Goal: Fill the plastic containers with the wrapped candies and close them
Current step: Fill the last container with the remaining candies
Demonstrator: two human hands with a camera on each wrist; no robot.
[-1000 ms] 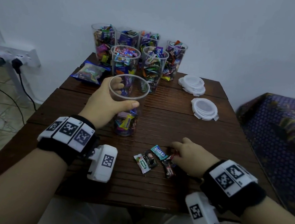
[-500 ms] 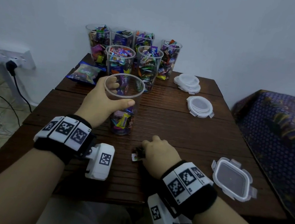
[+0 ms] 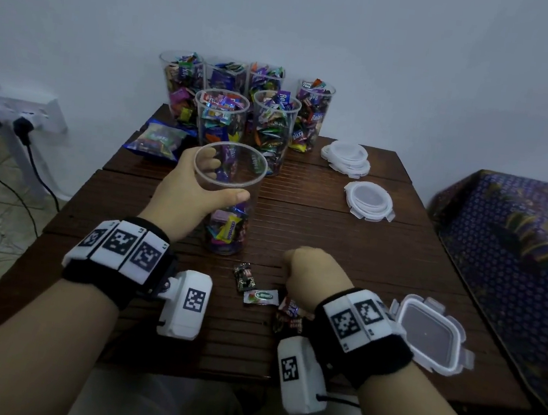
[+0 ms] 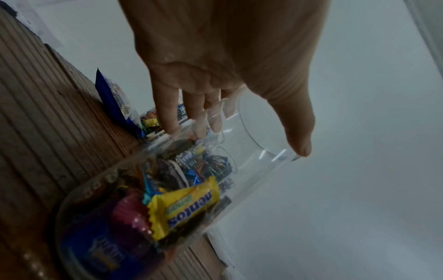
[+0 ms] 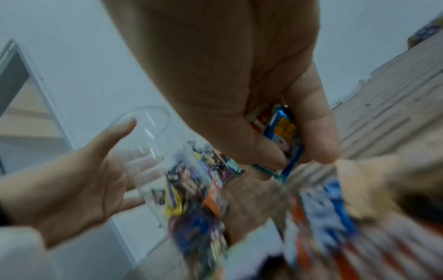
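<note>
We take the clear cup (image 3: pixel 229 198) in our left hand (image 3: pixel 184 193) as landmark: thumb and fingers wrap its upper wall, it stands on the wooden table (image 3: pixel 330 242), and only its bottom part holds wrapped candies, a yellow Mentos (image 4: pixel 189 206) against the wall. Behind it, to the left, lies a blue candy bag (image 3: pixel 156 139); directly behind stand six cups (image 3: pixel 243 107) heaped with sweets. Just in front of it lie loose candies (image 3: pixel 260 297). To its front right, our right hand (image 3: pixel 312 274) is clenched round a blue-wrapped candy (image 5: pixel 282 128). Right of the cup rest round lids (image 3: pixel 368 200); front right, farther out, a square lid (image 3: pixel 429 333)
</note>
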